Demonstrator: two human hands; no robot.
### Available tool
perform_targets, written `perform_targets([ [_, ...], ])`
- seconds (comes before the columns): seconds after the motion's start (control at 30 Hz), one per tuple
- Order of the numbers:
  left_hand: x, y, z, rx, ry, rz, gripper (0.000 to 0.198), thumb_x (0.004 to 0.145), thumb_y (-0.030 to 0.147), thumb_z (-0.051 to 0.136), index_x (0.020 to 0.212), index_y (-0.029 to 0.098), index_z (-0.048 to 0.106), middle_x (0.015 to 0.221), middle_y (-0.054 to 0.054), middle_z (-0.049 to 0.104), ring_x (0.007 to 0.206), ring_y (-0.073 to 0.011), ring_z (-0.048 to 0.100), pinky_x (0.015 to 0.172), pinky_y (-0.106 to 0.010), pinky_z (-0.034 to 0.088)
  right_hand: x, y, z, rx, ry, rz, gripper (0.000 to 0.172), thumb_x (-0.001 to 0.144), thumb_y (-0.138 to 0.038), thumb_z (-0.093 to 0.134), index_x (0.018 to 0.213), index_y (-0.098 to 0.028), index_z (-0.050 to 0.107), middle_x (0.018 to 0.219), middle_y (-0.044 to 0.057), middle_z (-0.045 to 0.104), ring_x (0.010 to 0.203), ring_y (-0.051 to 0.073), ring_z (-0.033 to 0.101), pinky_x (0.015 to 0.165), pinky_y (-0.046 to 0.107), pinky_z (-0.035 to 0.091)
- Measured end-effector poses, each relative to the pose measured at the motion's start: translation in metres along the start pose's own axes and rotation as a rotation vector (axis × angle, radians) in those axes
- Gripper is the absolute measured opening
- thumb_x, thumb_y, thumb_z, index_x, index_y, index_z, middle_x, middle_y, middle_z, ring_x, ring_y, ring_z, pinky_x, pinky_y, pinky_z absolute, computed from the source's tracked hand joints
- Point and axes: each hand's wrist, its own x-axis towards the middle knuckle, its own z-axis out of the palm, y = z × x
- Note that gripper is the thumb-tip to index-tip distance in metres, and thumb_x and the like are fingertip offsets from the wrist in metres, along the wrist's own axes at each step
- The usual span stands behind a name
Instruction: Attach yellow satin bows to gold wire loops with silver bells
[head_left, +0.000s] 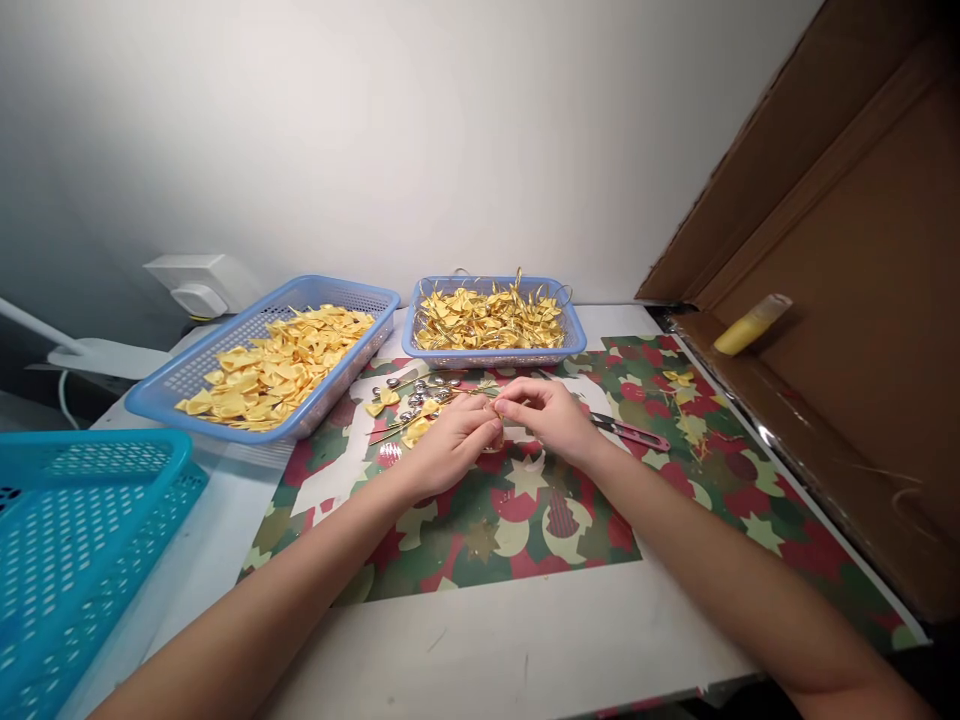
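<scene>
Pinching a small, mostly hidden item (494, 407) between their fingertips, my left hand (459, 440) and right hand (553, 415) are meeting above the patterned sheet (480, 540). Uneven finger pressure could be making the item slip. Loose yellow bows (417, 431) and metal discs (421, 388) are lying beside my left hand; a sideways sweep could be scattering them. The pink-handled tool (641, 436) is lying near my right wrist, risking snagging during outward movement.

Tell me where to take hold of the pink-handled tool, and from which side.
Probably by its pink end, coming from the right: the slim tool lies with that end pointing away from the right wrist, while its dark end sits close beside that wrist.
</scene>
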Motion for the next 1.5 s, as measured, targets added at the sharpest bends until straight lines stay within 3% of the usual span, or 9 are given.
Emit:
perform_targets([
  [0.13, 0.001, 0.002, -0.003, -0.01, 0.019, 0.025, 0.039, 0.095, 0.038, 0.04, 0.071, 0.019, 0.064, 0.082, -0.004, 0.061, 0.085, -0.0209, 0.053, 0.086, -0.035, 0.039, -0.001, 0.002, 0.003, -0.025, -0.016, 0.003, 0.023, 0.077, -0.04, 0.068, 0.074, -0.017, 0.067, 0.076, 0.002, 0.062, 0.066, 0.014, 0.055, 0.06, 0.027, 0.045],
  [0.3, 0.002, -0.005, -0.01, -0.221, 0.138, -0.16, 0.044, 0.091, 0.049, 0.047, 0.072, 0.016, 0.069, 0.078, -0.005, 0.067, 0.076, -0.0196, 0.058, 0.069, -0.03, 0.044, -0.001, 0.002, 0.001, -0.126, 0.007, -0.037, 0.023, 0.079, -0.041, 0.068, 0.076, -0.018, 0.069, 0.08, 0.003, 0.064, 0.069, 0.014, 0.054, 0.058, 0.026, 0.043],
  [0.47, 0.002, -0.009, -0.013, -0.323, 0.101, -0.215, 0.037, 0.084, 0.048, 0.061, 0.074, 0.015, 0.073, 0.074, -0.006, 0.071, 0.068, -0.0181, 0.061, 0.062, -0.028, 0.045, 0.0, 0.0, -0.003, -0.196, 0.012, -0.066, 0.021, 0.08, -0.039, 0.067, 0.075, -0.018, 0.071, 0.082, 0.004, 0.066, 0.069, 0.014, 0.055, 0.06, 0.026, 0.044],
  [0.67, 0.001, -0.002, -0.005, -0.118, 0.09, -0.139, 0.023, 0.085, 0.035, 0.062, 0.073, 0.02, 0.074, 0.081, -0.004, 0.074, 0.079, -0.0206, 0.065, 0.074, -0.032, 0.047, 0.004, -0.009, -0.023, -0.177, 0.026, -0.081, 0.019, 0.078, -0.035, 0.068, 0.072, -0.018, 0.07, 0.08, 0.004, 0.066, 0.072, 0.015, 0.058, 0.063, 0.028, 0.044],
  [0.83, 0.0, -0.003, 0.006, 0.16, 0.11, 0.026, 0.023, 0.089, 0.031, 0.057, 0.074, 0.022, 0.073, 0.088, -0.005, 0.072, 0.084, -0.0215, 0.061, 0.086, -0.04, 0.043, 0.007, -0.011, -0.038, -0.2, 0.073, -0.115, 0.018, 0.078, -0.035, 0.068, 0.073, -0.018, 0.071, 0.082, 0.004, 0.069, 0.075, 0.017, 0.059, 0.065, 0.029, 0.044],
  [1.0, -0.002, -0.006, 0.007, 0.356, 0.109, 0.099, 0.022, 0.088, 0.034, 0.058, 0.082, 0.024, 0.076, 0.097, -0.007, 0.064, 0.092, -0.0246, 0.053, 0.081, -0.038, 0.043, 0.01, -0.01, -0.044, -0.211, 0.094, -0.063, 0.018, 0.075, -0.036, 0.069, 0.072, -0.018, 0.071, 0.08, 0.004, 0.069, 0.073, 0.017, 0.059, 0.065, 0.029, 0.044],
  [1.3, -0.001, -0.004, -0.001, 0.376, 0.023, 0.117, 0.026, 0.089, 0.037, 0.055, 0.082, 0.025, 0.077, 0.098, -0.008, 0.062, 0.09, -0.0242, 0.052, 0.081, -0.039, 0.041, 0.013, -0.008, -0.05, -0.16, 0.159, 0.006, 0.025, 0.072, -0.042, 0.072, 0.071, -0.017, 0.071, 0.075, 0.004, 0.069, 0.071, 0.016, 0.057, 0.067, 0.031, 0.045],
  [1.4, 0.002, -0.001, -0.007, 0.325, 0.075, 0.169, 0.025, 0.088, 0.033, 0.056, 0.074, 0.022, 0.074, 0.096, -0.007, 0.064, 0.087, -0.0226, 0.054, 0.081, -0.039, 0.041, 0.013, -0.009, -0.051, -0.149, 0.16, 0.001, 0.026, 0.071, -0.042, 0.072, 0.072, -0.017, 0.071, 0.076, 0.004, 0.069, 0.071, 0.016, 0.057, 0.068, 0.031, 0.045],
  [1.5, 0.011, 0.003, -0.013, 0.188, 0.174, 0.131, 0.024, 0.088, 0.033, 0.056, 0.071, 0.019, 0.066, 0.09, -0.007, 0.064, 0.088, -0.0221, 0.056, 0.082, -0.037, 0.043, 0.014, -0.009, -0.051, -0.146, 0.148, -0.01, 0.025, 0.071, -0.04, 0.072, 0.074, -0.016, 0.072, 0.076, 0.004, 0.068, 0.07, 0.016, 0.057, 0.067, 0.03, 0.045],
])
